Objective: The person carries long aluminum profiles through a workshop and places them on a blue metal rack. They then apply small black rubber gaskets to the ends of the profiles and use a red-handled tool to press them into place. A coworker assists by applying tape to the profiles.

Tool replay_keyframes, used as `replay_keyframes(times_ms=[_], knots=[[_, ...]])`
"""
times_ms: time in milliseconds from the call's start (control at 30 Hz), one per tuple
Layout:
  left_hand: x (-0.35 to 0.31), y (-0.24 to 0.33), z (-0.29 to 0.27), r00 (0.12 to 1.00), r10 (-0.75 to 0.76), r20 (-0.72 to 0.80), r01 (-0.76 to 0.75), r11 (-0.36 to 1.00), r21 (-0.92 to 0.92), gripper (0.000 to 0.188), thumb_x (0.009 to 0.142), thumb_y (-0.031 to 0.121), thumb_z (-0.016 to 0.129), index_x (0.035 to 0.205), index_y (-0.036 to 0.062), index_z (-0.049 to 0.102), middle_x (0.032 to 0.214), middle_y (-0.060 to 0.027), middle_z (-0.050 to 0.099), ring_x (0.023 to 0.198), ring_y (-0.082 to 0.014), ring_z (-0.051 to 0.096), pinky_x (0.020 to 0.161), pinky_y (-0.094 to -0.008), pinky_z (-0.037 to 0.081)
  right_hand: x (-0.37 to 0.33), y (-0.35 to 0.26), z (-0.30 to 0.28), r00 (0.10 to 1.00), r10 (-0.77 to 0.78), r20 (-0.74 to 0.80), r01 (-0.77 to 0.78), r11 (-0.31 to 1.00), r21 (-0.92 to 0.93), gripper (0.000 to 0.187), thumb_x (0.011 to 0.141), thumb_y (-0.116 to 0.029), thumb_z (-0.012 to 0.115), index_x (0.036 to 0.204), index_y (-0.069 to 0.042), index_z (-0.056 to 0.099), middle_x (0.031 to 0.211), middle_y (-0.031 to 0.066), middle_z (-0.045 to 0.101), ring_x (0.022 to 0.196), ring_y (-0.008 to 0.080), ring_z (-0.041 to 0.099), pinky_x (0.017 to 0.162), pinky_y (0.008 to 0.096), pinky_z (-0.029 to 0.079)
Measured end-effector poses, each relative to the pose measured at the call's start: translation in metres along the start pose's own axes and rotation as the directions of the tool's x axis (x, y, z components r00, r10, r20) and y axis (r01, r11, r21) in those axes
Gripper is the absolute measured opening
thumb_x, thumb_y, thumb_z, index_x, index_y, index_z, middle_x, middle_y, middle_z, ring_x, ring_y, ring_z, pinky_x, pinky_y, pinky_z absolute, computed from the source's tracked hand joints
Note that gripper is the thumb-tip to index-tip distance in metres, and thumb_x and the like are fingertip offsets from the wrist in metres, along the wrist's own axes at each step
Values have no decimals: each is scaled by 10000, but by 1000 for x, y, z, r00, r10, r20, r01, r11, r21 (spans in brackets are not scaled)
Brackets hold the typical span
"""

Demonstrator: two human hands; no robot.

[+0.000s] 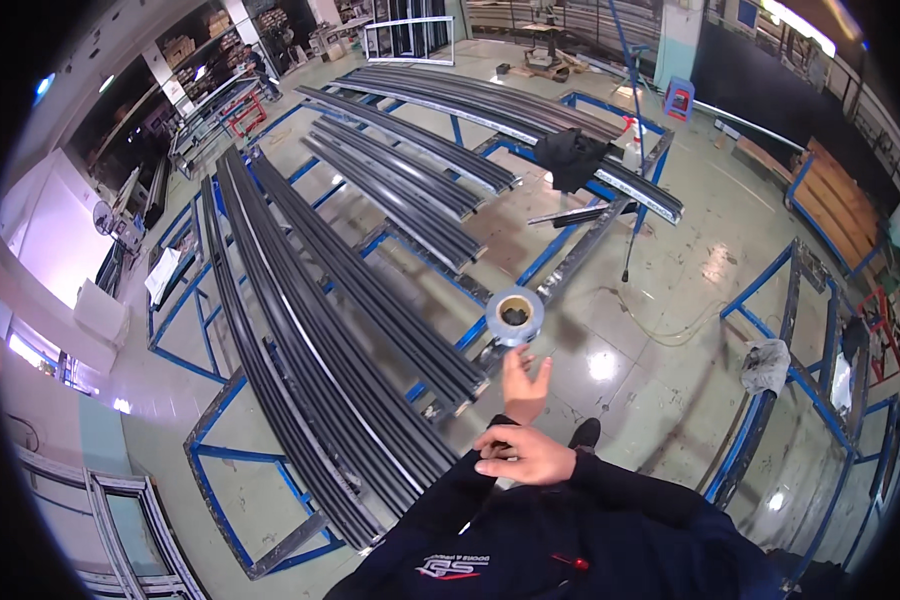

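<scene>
My left hand [526,388] reaches forward with thumb and fingers apart, holding nothing. Just beyond its fingertips is a wide roll of tape [497,320], pale grey-blue around a brown core, resting at a corner of the blue frame rack. Whether the fingers touch the roll, I cannot tell. Across my left forearm lies my right hand [532,456], its fingers bent over the dark left sleeve [460,490] near the wrist. Left of both hands, long dark profiles [340,370] lie side by side on the rack, their near ends close to my left arm.
More dark profiles [400,190] cover the rack's far part. A black cloth [570,160] and a spray bottle [633,150] sit at the far right end. Blue metal frames [745,440] stand to the right, one topped with crumpled plastic [766,366]. A thin cable [660,330] crosses the floor.
</scene>
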State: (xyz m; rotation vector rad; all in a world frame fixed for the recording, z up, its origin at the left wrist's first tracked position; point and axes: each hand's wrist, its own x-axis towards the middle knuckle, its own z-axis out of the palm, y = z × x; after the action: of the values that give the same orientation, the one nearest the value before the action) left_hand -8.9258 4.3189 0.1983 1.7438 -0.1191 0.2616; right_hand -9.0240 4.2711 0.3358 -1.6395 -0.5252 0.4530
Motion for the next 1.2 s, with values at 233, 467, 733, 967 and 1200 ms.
replay_keyframes(times_ms=[233, 467, 733, 967, 1200], knots=[[11, 5, 190, 941, -24, 338, -88, 946, 311, 476, 841, 274, 716, 1214, 47, 526, 1175, -137, 582, 999, -284, 645, 834, -413, 513, -50, 13, -162, 991, 130, 40, -120, 973, -197, 550, 922, -507, 604, 1045, 28, 628, 948, 193, 686, 884, 294, 676, 764, 367, 516], [73, 8, 330, 909, -109, 403, -92, 889, 449, 471, 849, 332, 698, 1189, 47, 540, 1177, -141, 597, 972, -293, 655, 836, -420, 517, -68, 42, -280, 924, 380, 34, -318, 719, 618, 394, 923, -397, 662, 955, -4, 660, 758, 25, 629, 654, 100, 569, 606, 250, 465], [224, -32, 376, 960, -122, 253, 97, 989, 111, 638, 828, 249, 746, 1308, -31, 432, 1249, -231, 558, 1033, -319, 640, 866, -404, 518, -64, 98, -431, 726, 402, -559, -135, 879, 457, 208, 926, -206, 671, 966, -2, 652, 765, 16, 624, 675, 83, 569, 610, 253, 470], [427, -103, 400, 990, -137, 28, 123, 947, 296, 844, 829, 308, 751, 1456, -21, 292, 1422, -299, 395, 1277, -403, 472, 1058, -434, 409, -52, 183, -555, 444, 524, -727, -234, 851, 471, 178, 925, -161, 663, 909, 11, 619, 722, 25, 605, 634, 103, 565, 592, 267, 470], [624, -149, 453, 978, -153, -144, 206, 835, 510, 964, 753, 414, 785, 1531, 203, 257, 1537, -374, 66, 1416, -538, 148, 1154, -515, 251, 38, 194, -648, 425, 412, -806, -520, 840, 155, 330, 860, -211, 728, 1053, 27, 606, 826, 77, 648, 737, 157, 626, 677, 295, 515]])
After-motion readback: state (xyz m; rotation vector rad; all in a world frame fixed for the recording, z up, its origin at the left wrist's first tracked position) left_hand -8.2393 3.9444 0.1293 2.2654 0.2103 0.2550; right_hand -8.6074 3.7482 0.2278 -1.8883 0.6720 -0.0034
